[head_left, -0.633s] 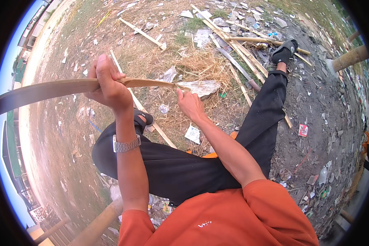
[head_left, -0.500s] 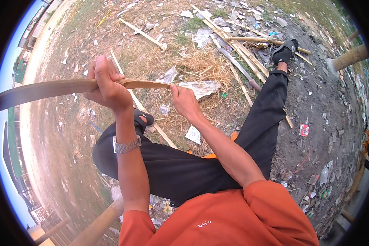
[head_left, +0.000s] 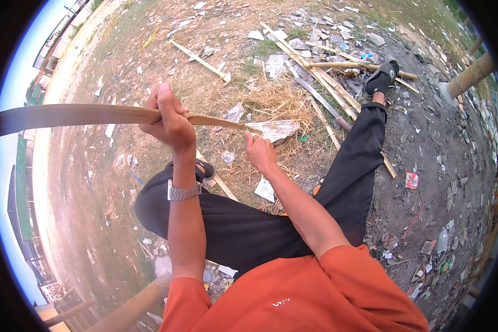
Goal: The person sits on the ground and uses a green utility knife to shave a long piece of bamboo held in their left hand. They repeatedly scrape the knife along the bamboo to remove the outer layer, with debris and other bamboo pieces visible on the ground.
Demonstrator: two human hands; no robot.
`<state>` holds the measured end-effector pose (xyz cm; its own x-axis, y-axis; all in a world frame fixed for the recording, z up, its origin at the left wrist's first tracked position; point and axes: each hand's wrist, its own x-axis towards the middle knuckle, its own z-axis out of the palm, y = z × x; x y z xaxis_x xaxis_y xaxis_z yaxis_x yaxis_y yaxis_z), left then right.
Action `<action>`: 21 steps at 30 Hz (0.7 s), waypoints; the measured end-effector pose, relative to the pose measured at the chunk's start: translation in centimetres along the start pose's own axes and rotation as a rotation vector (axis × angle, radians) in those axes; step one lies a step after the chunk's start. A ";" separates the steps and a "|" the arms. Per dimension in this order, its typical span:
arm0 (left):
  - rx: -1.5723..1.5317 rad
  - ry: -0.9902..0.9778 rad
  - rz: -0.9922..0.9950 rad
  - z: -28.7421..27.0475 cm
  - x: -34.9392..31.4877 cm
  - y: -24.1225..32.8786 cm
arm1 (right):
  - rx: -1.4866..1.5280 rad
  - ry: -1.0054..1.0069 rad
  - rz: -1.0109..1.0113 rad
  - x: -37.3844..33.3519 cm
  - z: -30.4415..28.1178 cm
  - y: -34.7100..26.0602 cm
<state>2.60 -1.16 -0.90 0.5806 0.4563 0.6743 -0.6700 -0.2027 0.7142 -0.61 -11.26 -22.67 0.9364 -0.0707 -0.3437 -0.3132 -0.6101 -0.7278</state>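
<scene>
My left hand is closed around a long flat bamboo strip that runs from the far left across my lap. It holds the strip raised above my crossed legs in black trousers. My right hand sits just past the strip's thin split end, fingers closed on what looks like a knife with a broad grey blade. The blade meets the tip of the strip. A metal watch is on my left wrist.
Several bamboo slats and poles lie on the ground ahead among dry straw and scattered litter. My outstretched foot wears a black sandal. A thick bamboo pole lies at the lower left, and a post stands at the upper right.
My right hand has drawn slightly back toward me along the strip's end. My left hand keeps its grip, and the whole view has shifted a little.
</scene>
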 end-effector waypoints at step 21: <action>0.001 -0.088 -0.025 -0.1 -0.4 0.4 | -0.031 0.046 0.052 1.6 2.7 3.9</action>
<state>2.07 -1.32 -0.85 0.6358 0.3833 0.6699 -0.6542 -0.1930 0.7313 -0.70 -11.64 -27.62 0.9254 -0.1391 -0.3526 -0.3576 -0.6289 -0.6904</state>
